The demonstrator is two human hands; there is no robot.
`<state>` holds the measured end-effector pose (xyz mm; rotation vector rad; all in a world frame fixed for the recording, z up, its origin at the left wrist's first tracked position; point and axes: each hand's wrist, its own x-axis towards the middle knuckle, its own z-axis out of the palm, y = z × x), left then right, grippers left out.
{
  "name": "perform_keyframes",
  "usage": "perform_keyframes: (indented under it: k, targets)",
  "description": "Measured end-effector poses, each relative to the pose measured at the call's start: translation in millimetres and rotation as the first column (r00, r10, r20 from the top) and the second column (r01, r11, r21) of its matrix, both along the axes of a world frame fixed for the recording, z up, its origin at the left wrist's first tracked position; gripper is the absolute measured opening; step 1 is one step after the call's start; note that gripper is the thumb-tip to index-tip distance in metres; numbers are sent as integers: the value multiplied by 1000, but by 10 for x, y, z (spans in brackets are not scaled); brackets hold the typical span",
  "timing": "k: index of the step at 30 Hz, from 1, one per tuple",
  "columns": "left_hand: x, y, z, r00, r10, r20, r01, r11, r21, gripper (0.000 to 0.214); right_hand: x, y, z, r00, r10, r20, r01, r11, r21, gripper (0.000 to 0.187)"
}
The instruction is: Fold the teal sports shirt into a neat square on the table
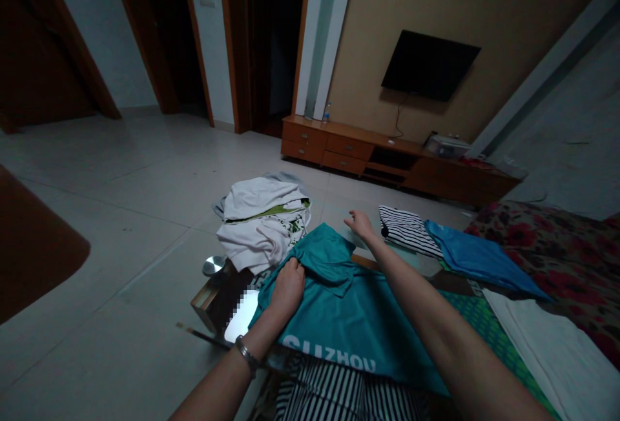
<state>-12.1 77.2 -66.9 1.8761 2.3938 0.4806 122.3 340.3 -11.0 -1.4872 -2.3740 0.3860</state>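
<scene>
**Teal shirt spread on a low table, both hands on its upper end**

A teal shirt (349, 311) with white lettering lies flat across a low table (206, 301), its printed hem nearest the person and partly covering a black-and-white striped garment (334, 398) at the bottom edge. The left hand (288, 285) rests on the shirt's folded-over left shoulder, its grip curled and pressed down on the cloth, fingers closed over a fold. The right hand (359, 222) reaches past the shirt's far edge, its grip loose and spread, holding nothing; whether the fingertips touch the fabric cannot be told in the dim light.

No box or basket shows; the clothes sit in loose heaps. A pile of white garments (261, 221) with a green edge lies beyond the left hand, at the table's far end. To the right lie a folded striped top (407, 230), a blue garment (477, 256) overlapping it, and a white cloth (547, 343) nearer the person, beside a floral-patterned sofa (557, 246).

A small round metal object (213, 266) sits at the table's left corner; its kind is unclear. A blurred bright patch hides part of the table there. A wooden TV cabinet (387, 156) stands against the far wall under a wall-mounted television (429, 62); the items on it are too dark to name.
</scene>
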Motion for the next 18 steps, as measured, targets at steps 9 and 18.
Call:
perform_keyframes:
  k: [9,18]
  targets:
    - [0,1,29,1000,-11,-7,11,1000,-12,29,256,-308,-380,971,-15,237,48,990,-135,20]
    - [-6,-14,26,1000,-17,6,17,1000,19,28,304,-822,-139,979,114,167,-131,987,93,19]
